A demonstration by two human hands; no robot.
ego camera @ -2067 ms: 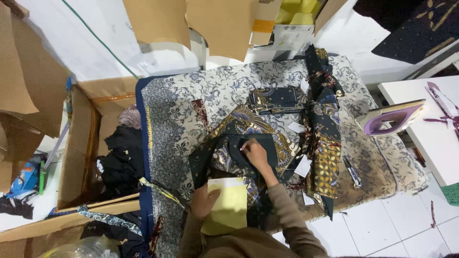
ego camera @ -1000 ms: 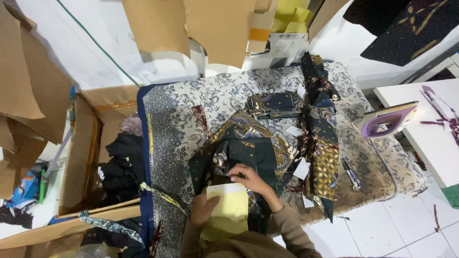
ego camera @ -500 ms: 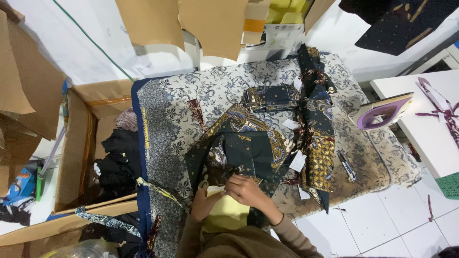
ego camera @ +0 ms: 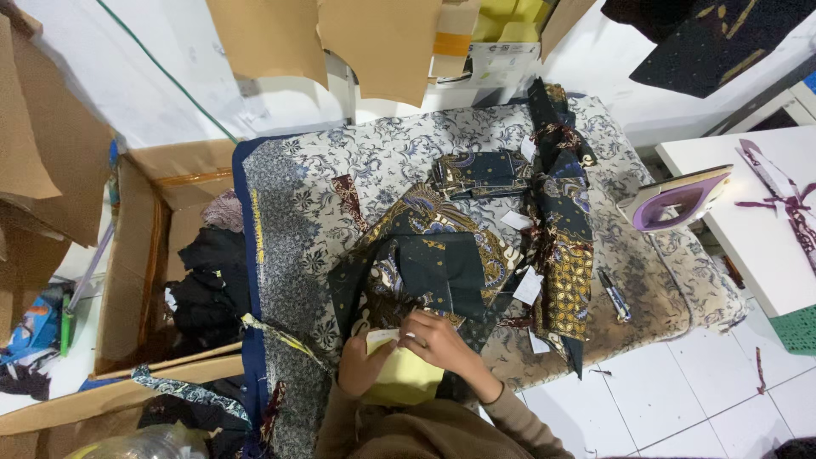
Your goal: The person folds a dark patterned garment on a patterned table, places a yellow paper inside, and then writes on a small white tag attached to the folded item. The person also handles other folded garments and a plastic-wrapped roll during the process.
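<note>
Nearest you, your left hand [ego camera: 361, 367] grips the left edge of a pale yellow paper piece [ego camera: 406, 378] at the front edge of the ironing table [ego camera: 297, 204]. Your right hand [ego camera: 442, 340] rests on top of the same paper, fingers curled over its upper edge; I cannot tell whether they pinch it or only press it down. The two hands sit close together, nearly touching.

The paper overlaps the near edge of the dark folded cloth piece [ego camera: 442, 268], which lies on a gold-patterned fabric [ego camera: 459, 229]. Risk, as I judge it: the layers are loose, so any drag from your right hand could shift the dark piece off its alignment.

To your left a measuring tape [ego camera: 285, 336] trails off the table corner. Your left elbow could snag it and pull it down toward the cardboard box [ego camera: 136, 255] of dark scraps.

Farther right, small white paper tags [ego camera: 528, 286] lie loose on and beside a long strip of patterned fabric [ego camera: 565, 246]. They look light enough to scatter or get mixed between pieces if the cloth is tugged. A pen-like tool [ego camera: 614, 295] lies on the padding near the table's right side and could roll off.

Farthest, the purple iron [ego camera: 676, 200] sits tilted at the table's right edge, beside the white side table [ego camera: 748, 246]. Whether it is hot cannot be told; a bumped table could tip it.
</note>
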